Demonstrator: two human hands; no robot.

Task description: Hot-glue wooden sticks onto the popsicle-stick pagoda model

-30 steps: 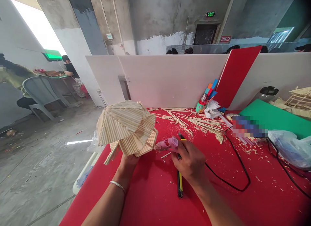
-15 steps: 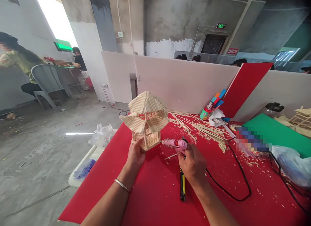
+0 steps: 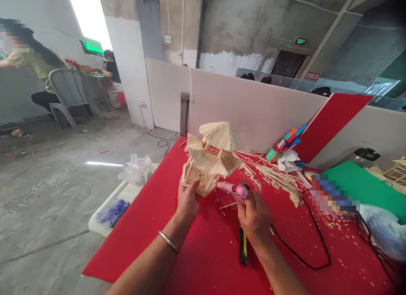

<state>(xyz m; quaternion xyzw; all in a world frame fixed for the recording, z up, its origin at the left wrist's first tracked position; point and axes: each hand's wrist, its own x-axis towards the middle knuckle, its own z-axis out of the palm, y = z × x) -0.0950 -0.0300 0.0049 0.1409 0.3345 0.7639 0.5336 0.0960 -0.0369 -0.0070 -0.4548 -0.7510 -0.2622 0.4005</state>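
Observation:
My left hand (image 3: 189, 198) grips the base of a model pavilion (image 3: 209, 161) built from thin wooden sticks, its thumb on the floor of the base. The pavilion has two tiers of roof and leans to the right, held above the red table (image 3: 203, 252). In my right hand (image 3: 255, 214) is a pink hot glue gun (image 3: 233, 189), its nozzle pointing left, close to the right edge of the pavilion's base. Beneath my right hand a black and yellow utility knife (image 3: 243, 246) lies on the table, partly covered.
Loose sticks (image 3: 272, 172) and shavings spread behind my right hand. A black cord (image 3: 312, 267) loops across the right side. A green can of tools (image 3: 273, 153) stands by the white partition (image 3: 247, 104). Left of the table is a pale stool (image 3: 98, 227); two people sit farther off.
The pavilion has turned and tipped to the right in my left hand, showing more of its base floor. The glue gun stays near its base. The camera view has shifted slightly.

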